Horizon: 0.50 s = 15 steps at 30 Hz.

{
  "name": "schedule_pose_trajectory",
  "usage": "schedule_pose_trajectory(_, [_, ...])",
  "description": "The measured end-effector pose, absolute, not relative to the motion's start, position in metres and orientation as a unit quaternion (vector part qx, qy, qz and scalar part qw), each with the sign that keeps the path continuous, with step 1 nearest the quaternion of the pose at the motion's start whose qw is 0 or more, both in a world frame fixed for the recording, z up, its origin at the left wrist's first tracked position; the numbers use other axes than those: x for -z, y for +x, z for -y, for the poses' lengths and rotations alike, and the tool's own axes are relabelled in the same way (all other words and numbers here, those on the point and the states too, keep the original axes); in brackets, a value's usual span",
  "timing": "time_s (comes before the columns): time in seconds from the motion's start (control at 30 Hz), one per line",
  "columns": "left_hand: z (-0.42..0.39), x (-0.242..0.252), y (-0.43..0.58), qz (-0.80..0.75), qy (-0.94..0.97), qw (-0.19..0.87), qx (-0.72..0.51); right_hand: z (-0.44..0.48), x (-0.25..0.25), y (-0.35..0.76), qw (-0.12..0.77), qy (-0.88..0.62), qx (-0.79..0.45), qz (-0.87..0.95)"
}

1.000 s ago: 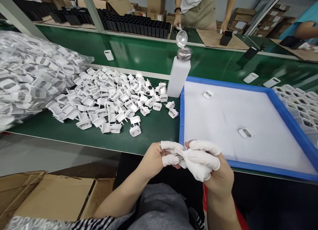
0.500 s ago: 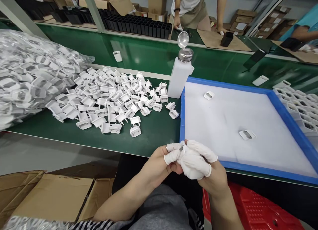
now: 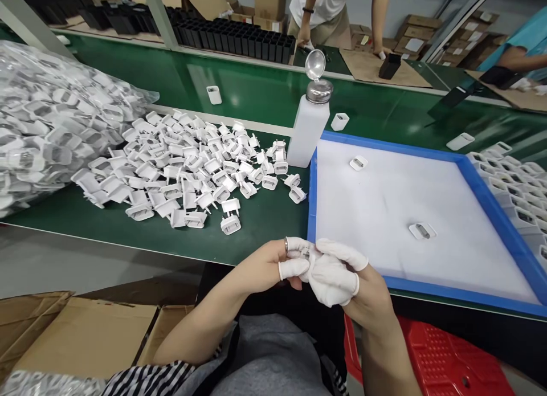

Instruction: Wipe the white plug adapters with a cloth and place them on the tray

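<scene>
My left hand (image 3: 273,265) wears white finger cots and is closed in a pinch on a small white plug part (image 3: 306,253), mostly hidden by the fingers. My right hand (image 3: 371,288), also in finger cots, grips a bunched white cloth (image 3: 331,282) and presses it against the part. Both hands meet above the bench's front edge, by the lower left corner of a blue-rimmed white tray (image 3: 313,202). Two white oval plug parts lie in this tray, one near the back (image 3: 358,163) and one nearer the middle (image 3: 423,231).
Left of the tray spreads a pile of white plug parts (image 3: 188,168), with a clear bag of them (image 3: 55,128) beyond. A white pump bottle (image 3: 308,131) with its metal lid raised stands behind. Green belt (image 3: 265,91) carries white shells. Rows of parts (image 3: 517,185) sit right. Co-workers stand opposite.
White shells on the green belt have shifted right, and one has come out from behind the bottle. My hands stay together, the cloth and part turning slightly; the view has shifted a little.
</scene>
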<state>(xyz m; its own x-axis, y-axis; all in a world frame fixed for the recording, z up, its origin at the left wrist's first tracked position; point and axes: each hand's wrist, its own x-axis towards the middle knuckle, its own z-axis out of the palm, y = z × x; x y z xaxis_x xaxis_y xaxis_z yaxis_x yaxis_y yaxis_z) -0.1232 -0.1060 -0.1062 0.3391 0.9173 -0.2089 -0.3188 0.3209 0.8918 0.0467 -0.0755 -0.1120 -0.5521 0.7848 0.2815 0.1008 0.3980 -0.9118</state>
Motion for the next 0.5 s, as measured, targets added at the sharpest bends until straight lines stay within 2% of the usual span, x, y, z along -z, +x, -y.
schedule_pose_trajectory(0.2, [0.104,0.120,-0.110,-0.391,0.315,0.718,-0.482,0.074,0.109,0.045,0.299,-0.308,-0.488,0.760])
schedule_pose_trajectory(0.3, [0.104,0.118,-0.114,-0.396,0.349,0.708,-0.469,0.073,0.112,0.049,0.315,-0.309,-0.482,0.757])
schedule_pose_trajectory(0.4, [0.105,0.110,-0.120,-0.393,0.389,0.666,-0.501,0.074,0.116,0.050,0.349,-0.313,-0.475,0.745])
schedule_pose_trajectory(0.5, [0.103,0.104,-0.122,-0.396,0.395,0.634,-0.534,0.077,0.120,0.048,0.348,-0.312,-0.492,0.735])
